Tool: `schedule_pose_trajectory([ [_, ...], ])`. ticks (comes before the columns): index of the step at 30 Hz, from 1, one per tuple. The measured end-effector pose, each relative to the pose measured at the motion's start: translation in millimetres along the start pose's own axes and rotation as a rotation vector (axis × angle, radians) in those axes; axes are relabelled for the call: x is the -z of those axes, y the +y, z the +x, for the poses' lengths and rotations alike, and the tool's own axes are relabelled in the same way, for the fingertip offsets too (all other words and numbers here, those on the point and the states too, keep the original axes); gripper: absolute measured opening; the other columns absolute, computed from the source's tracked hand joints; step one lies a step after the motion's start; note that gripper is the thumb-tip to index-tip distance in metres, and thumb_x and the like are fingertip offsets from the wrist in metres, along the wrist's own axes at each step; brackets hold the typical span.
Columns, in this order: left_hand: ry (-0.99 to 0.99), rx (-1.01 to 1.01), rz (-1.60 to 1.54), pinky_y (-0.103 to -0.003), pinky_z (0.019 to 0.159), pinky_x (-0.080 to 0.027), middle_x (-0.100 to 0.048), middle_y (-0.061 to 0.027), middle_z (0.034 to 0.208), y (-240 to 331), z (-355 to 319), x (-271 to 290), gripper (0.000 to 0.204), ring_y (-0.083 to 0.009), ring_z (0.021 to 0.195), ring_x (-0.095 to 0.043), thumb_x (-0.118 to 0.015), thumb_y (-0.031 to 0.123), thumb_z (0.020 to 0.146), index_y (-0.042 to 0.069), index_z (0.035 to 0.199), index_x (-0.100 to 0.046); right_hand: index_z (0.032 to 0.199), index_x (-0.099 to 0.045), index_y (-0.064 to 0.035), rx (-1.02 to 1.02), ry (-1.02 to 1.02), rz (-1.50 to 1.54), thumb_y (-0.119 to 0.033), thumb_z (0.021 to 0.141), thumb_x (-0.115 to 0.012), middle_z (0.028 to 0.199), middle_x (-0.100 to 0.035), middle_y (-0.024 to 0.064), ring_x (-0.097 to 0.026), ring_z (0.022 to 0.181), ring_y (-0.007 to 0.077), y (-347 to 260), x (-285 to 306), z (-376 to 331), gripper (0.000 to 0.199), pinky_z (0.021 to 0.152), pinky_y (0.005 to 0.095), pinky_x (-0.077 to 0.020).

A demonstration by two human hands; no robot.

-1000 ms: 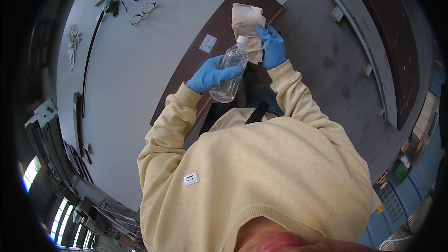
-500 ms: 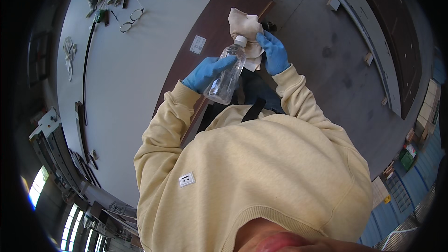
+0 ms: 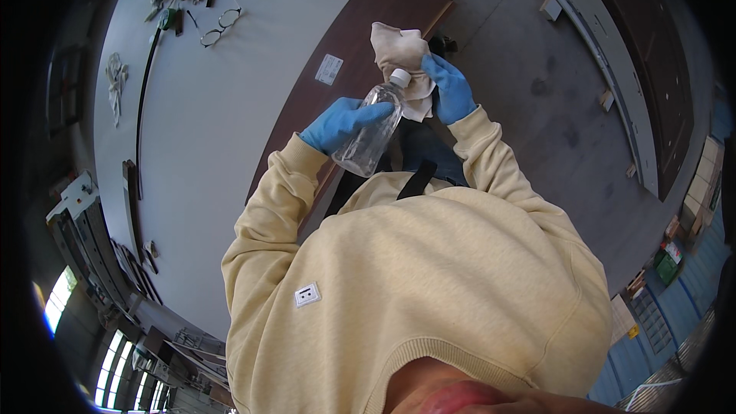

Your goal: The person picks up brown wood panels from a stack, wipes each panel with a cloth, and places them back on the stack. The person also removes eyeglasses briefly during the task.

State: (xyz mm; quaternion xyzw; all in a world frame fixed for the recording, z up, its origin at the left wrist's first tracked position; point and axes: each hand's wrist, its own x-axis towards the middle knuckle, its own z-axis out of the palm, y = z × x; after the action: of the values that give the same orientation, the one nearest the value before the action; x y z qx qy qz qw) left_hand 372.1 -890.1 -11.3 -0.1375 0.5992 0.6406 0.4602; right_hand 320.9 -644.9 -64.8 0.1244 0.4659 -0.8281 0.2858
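My left hand (image 3: 345, 124), in a blue glove, is wrapped round a clear plastic bottle (image 3: 369, 132). The bottle tilts with its white cap (image 3: 399, 77) up toward the cloth. A pale beige cloth (image 3: 402, 50) hangs from my right hand (image 3: 451, 88), also blue-gloved, which pinches its right edge. The cap overlaps the cloth in view; whether they touch I cannot tell. Beneath both hands lies a dark brown panel (image 3: 360, 34) with a white label (image 3: 329, 69) on it.
The brown panel rests on a large pale table (image 3: 222, 107). Eyeglasses (image 3: 221, 27), a light glove (image 3: 116, 84) and assorted tools lie toward its far left. At the right, a long grey-and-brown panel (image 3: 613, 54) stands over the grey floor (image 3: 537, 130) on small blocks.
The bottle has dipped slightly nearer to me with my left hand. The cloth has sagged a little and shifted left. My right hand keeps its pinch.
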Motion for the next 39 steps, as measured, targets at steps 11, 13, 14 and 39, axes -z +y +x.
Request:
schedule_pose_trajectory([
  [11,0.291,-0.282,0.337,-0.038,0.087,-0.059,-0.077,-0.0157,0.102,-12,-10,3,0.068,-0.0247,0.093,-0.075,-0.081,0.056,0.083,0.001,0.122,-0.071,0.137,-0.062,0.0002,-0.015,0.000,0.092,-0.032,0.105,-0.064,0.126,-0.069,0.0089,-0.067,0.113,0.0173,2,-7,5,0.045,0.101,0.0310,-0.0535],
  [13,0.449,-0.352,0.406,-0.038,0.089,-0.058,-0.077,-0.0164,0.105,-14,-15,14,0.069,-0.0251,0.096,-0.075,-0.081,0.055,0.083,0.001,0.124,-0.069,0.136,-0.063,0.0004,0.054,0.021,0.091,-0.031,0.105,-0.064,0.128,-0.069,0.0089,-0.067,0.115,0.0178,1,-3,19,0.044,0.101,0.0310,-0.0533],
  [14,0.456,-0.391,0.247,-0.037,0.090,-0.058,-0.076,-0.0141,0.109,-19,-11,24,0.063,-0.0234,0.098,-0.074,-0.084,0.045,0.084,0.000,0.125,-0.068,0.135,-0.064,0.0003,0.086,0.055,0.075,-0.029,0.105,-0.064,0.128,-0.069,0.0088,-0.067,0.114,0.0175,-2,1,28,0.042,0.100,0.0313,-0.0536],
  [39,1.527,-0.499,0.926,-0.057,0.124,-0.025,-0.039,-0.0299,0.160,-169,30,86,0.077,-0.0437,0.151,-0.035,-0.063,0.044,0.098,0.000,0.157,-0.039,0.130,-0.065,-0.0092,1.075,0.296,-1.748,-0.017,0.092,-0.067,0.149,-0.057,0.0144,-0.052,0.138,0.0397,27,35,156,0.039,0.115,0.0569,-0.0389],
])
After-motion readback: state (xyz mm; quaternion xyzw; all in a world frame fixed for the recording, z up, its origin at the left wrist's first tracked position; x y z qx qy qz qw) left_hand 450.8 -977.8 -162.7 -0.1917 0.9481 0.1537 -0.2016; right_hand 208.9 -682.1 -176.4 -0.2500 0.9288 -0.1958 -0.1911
